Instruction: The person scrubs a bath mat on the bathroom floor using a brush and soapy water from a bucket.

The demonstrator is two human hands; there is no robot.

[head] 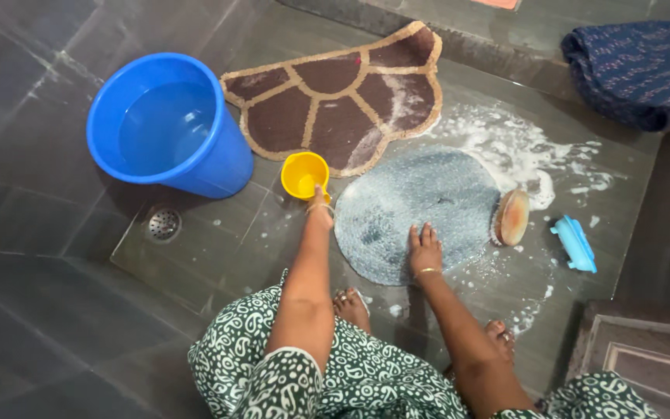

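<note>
Round grey mat (416, 209) lies flat on the wet dark tile floor (32, 310), soapy, in the sunken wash area. We press our right hand (425, 250) palm down on its near edge, fingers (426, 233) spread and flat, gripping nothing. Our left hand (319, 203) reaches to the yellow mug (304, 174), just left of the mat; fingers close on its near rim or handle, exact grip hidden from us. Wooden-backed scrub brush (512, 217) rests at the mat's right edge, touching it, in foam (505, 147). Small blue soap-like block (574, 243) lies further right, apart from the brush. Brown patterned doormat (335, 97) sits behind, its edge meeting the grey mat. Blue bucket (168, 124), water inside, stands left of the mug; floor drain (163, 224) just below it. Folded dark blue cloth (637, 70) on the far right ledge
</note>
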